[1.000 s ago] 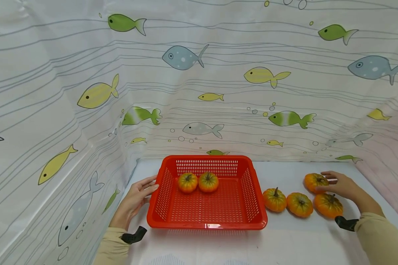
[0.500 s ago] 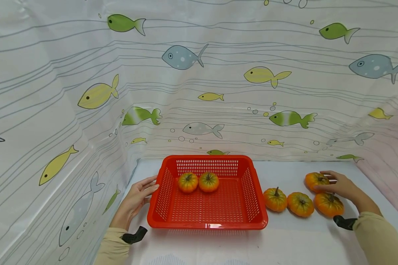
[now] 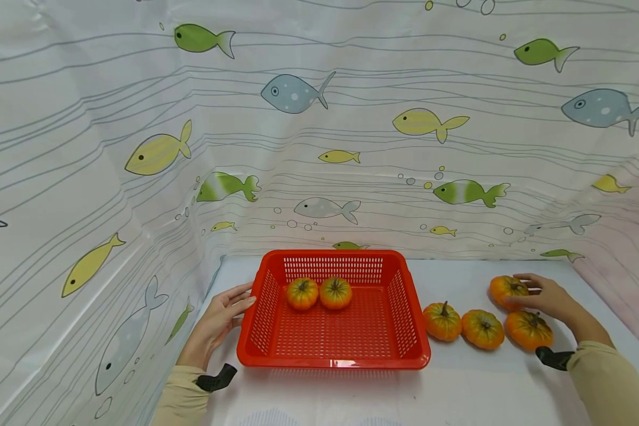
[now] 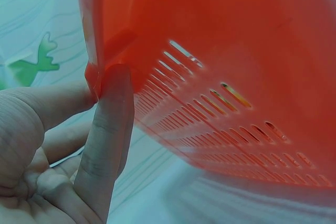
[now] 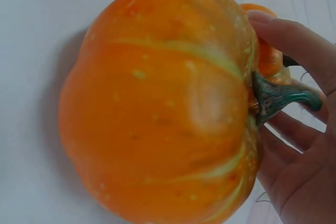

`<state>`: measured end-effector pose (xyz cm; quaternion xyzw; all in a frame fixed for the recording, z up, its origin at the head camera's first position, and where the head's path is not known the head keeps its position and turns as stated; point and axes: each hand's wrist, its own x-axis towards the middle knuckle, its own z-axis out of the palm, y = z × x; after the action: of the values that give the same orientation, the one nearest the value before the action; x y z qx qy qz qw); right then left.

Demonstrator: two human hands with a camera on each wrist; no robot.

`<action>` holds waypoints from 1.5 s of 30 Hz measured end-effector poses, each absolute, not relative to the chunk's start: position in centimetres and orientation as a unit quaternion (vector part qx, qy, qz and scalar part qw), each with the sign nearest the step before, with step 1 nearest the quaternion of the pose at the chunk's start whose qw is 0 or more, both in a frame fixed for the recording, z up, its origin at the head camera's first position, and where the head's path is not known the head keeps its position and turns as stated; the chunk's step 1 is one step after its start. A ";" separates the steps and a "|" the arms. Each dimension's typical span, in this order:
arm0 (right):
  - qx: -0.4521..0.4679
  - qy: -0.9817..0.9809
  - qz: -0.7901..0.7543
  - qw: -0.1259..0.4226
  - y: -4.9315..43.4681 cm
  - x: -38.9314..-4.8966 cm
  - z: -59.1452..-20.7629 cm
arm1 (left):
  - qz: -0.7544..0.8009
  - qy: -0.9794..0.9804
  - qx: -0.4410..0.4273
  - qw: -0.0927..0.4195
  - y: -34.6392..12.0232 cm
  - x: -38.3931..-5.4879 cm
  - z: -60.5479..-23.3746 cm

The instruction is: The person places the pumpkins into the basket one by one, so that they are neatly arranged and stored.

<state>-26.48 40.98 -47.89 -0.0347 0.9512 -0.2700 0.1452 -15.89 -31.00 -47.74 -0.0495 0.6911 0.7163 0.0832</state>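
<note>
A red plastic basket (image 3: 332, 362) with slotted walls stands in the middle of the head view; two small orange pumpkins (image 3: 302, 294) sit inside near its back wall. My left hand (image 3: 218, 319) pinches the basket's left rim between thumb and finger, as the left wrist view shows the hand (image 4: 100, 129) up close. To the right of the basket, my right hand (image 3: 548, 299) holds the farthest loose pumpkin (image 3: 507, 291), its fingers partly hidden behind it. In the right wrist view a nearer pumpkin (image 5: 163, 103) with a green stem covers much of the held pumpkin (image 5: 270, 60).
Beside the basket's right wall lie more pumpkins: one upright (image 3: 442, 322), one in the middle (image 3: 482, 329), one under my right wrist (image 3: 529, 331). A pale cloth covers the table (image 3: 362, 396). A fish-printed curtain (image 3: 373, 177) encloses the back and sides.
The pumpkin in my right hand has tipped or risen very slightly. My left hand, the basket and the other pumpkins keep their places.
</note>
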 end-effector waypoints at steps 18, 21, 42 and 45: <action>-0.072 0.954 -0.274 0.096 37.6 -27.1 -45.1 | 0.715 0.691 -0.058 0.083 -30.9 -15.8 -47.7; -0.084 0.953 -0.276 0.089 36.6 -27.1 -44.5 | 0.715 0.692 -0.058 0.083 -30.9 -15.7 -47.8; -0.176 0.933 -0.306 0.065 28.8 -26.6 -41.0 | 0.712 0.695 -0.052 0.082 -31.0 -15.7 -47.9; -0.194 0.927 -0.316 0.062 27.4 -26.6 -40.5 | 0.710 0.697 -0.054 0.081 -31.0 -15.7 -47.9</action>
<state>-26.63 27.42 -40.54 -0.1938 0.9265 -0.3164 0.0622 -15.67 -30.98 -47.87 -0.0542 0.6971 0.7103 0.0810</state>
